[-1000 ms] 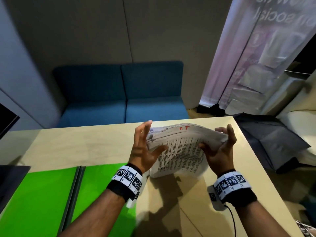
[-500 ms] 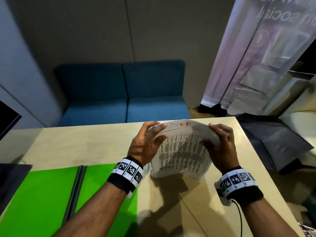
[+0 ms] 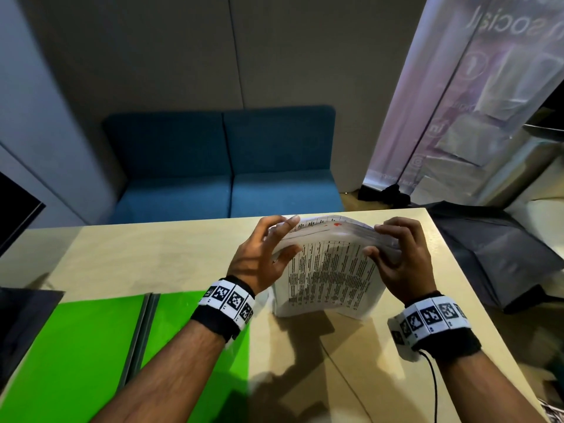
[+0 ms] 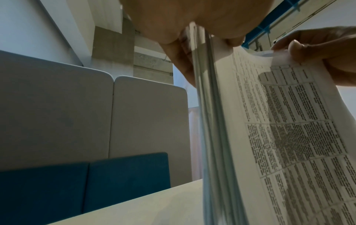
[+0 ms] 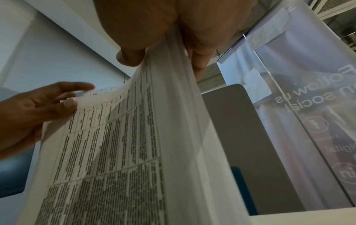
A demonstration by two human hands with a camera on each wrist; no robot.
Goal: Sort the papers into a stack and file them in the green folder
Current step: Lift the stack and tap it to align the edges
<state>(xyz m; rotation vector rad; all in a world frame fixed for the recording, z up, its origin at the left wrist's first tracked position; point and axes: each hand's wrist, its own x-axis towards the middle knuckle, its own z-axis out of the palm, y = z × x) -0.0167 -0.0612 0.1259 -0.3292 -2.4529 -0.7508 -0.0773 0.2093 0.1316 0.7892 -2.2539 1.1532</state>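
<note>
A thick stack of printed papers (image 3: pixel 329 270) stands on its lower edge on the pale wooden table (image 3: pixel 152 254), its top bowed toward me. My left hand (image 3: pixel 268 248) grips the stack's upper left corner, thumb on the near sheet and fingers over the top edge. My right hand (image 3: pixel 393 248) grips the upper right corner the same way. The left wrist view shows the stack's edge (image 4: pixel 210 121) pinched under my thumb. In the right wrist view the papers (image 5: pixel 134 152) are pinched between thumb and fingers. The open green folder (image 3: pixel 76 346) lies flat at the table's near left.
A blue sofa (image 3: pixel 225 166) stands beyond the table's far edge. A translucent banner (image 3: pixel 457 102) hangs at the back right, with a dark grey bag (image 3: pixel 488 254) beside the table's right edge. A dark object (image 3: pixel 21 315) sits at the left edge. A thin cable (image 3: pixel 433 386) runs from my right wristband.
My left hand has gone from open beside the stack to gripping its top left corner. My right fingers have curled over the top edge. The stack stands more upright.
</note>
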